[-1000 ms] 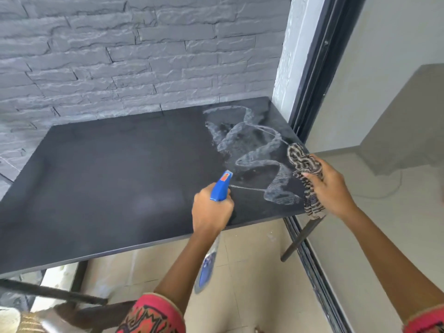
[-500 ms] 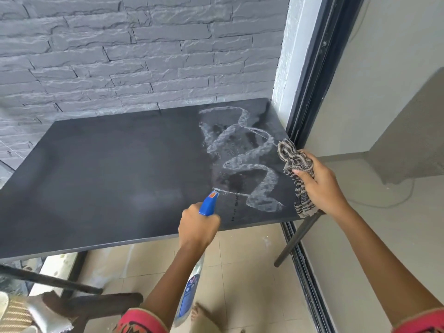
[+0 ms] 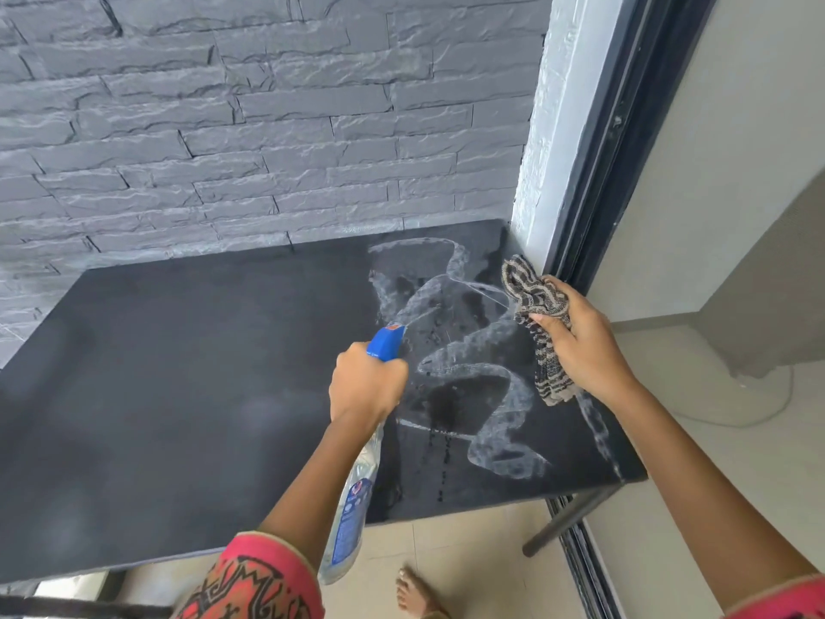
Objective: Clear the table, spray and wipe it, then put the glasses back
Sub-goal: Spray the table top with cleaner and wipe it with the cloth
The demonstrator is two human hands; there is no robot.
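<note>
Both hands occupied over the dark bench (image 3: 178, 373); sprayer aimed at its far right corner.

Left hand (image 3: 366, 382): fingers curled tight round the neck of the spray bottle (image 3: 357, 484), below its blue head. The bottle's long axis runs from its clear body, low beside the patterned sleeve (image 3: 259, 578), up and away to the nozzle. The nozzle points toward the far right of the bench, above the wet patch. Right hand (image 3: 585, 346): clenched on a bunched striped cloth (image 3: 531, 292) over the bench's right edge. One end of the cloth stands above the fingers and the other hangs below the palm; contact with the surface cannot be determined. A white foam trail (image 3: 491, 382) winds across the right part of the bench. A grey brick wall (image 3: 268, 127) stands behind.
</note>
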